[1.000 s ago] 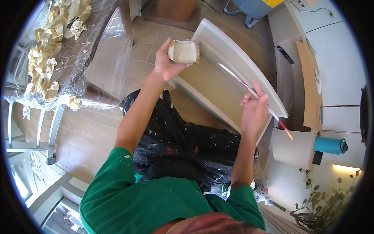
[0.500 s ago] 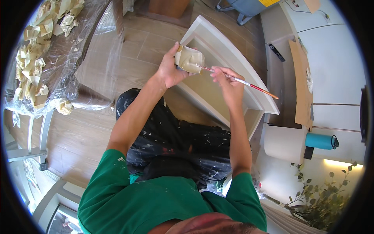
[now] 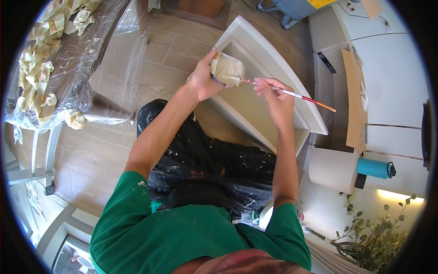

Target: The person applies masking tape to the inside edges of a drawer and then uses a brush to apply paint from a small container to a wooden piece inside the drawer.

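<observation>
My left hand [image 3: 204, 81] is wrapped round a small carton-like cup [image 3: 228, 68], tipped so that the pale cream paint inside shows. Between the fingers of my right hand [image 3: 276, 97] is a thin paintbrush [image 3: 301, 96] with a red and white handle and an orange end. The brush's tip meets the cup's right rim; its bristles are hard to make out. Beneath both hands lies a cream, curved-edge wooden cabinet piece [image 3: 283, 59] with a raised frame and a recessed inside.
At the left, a plastic-wrapped piece of furniture [image 3: 121, 68] carries crumpled masking paper [image 3: 39, 82]. A metal ladder [image 3: 32, 176] stands below it. To the right are brown cardboard [image 3: 352, 100], a turquoise bottle [image 3: 374, 168] and a leafy plant [image 3: 376, 235]. A grey wheelbarrow [image 3: 292, 11] is at the top.
Both hands have shifted slightly right with the cup and the paintbrush. The brush has slid toward the cup's right rim, its handle end swinging farther out to the right.
</observation>
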`<state>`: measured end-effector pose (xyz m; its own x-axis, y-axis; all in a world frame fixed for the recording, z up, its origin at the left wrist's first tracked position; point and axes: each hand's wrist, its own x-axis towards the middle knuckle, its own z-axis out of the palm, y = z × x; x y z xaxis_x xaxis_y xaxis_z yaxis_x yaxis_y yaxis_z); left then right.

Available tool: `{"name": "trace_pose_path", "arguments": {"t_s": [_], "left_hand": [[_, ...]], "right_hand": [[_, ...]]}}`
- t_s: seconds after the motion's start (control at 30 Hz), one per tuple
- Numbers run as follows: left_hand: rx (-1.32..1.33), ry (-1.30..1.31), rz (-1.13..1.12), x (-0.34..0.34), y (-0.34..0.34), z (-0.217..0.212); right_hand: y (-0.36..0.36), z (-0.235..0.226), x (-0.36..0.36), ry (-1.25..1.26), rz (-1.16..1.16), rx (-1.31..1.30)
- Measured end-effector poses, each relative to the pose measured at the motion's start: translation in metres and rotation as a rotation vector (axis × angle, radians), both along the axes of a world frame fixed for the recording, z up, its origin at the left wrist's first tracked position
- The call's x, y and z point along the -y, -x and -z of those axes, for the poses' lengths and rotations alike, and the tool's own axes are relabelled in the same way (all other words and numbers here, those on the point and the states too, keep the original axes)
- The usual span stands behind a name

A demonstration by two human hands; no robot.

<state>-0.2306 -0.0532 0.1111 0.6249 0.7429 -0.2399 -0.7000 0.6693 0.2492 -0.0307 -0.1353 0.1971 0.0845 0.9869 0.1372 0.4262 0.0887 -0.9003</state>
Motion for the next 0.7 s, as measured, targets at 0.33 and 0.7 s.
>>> {"name": "trace_pose_path", "arguments": {"t_s": [0.33,0.7], "left_hand": [[-0.061,-0.043,0.048,0.006,-0.003,-0.003],[-0.122,-0.016,-0.008,0.008,-0.007,0.002]], "right_hand": [[0.001,-0.014,-0.004,-0.112,0.009,0.081],[0.009,-0.012,0.015,0.125,0.026,0.117]]}}
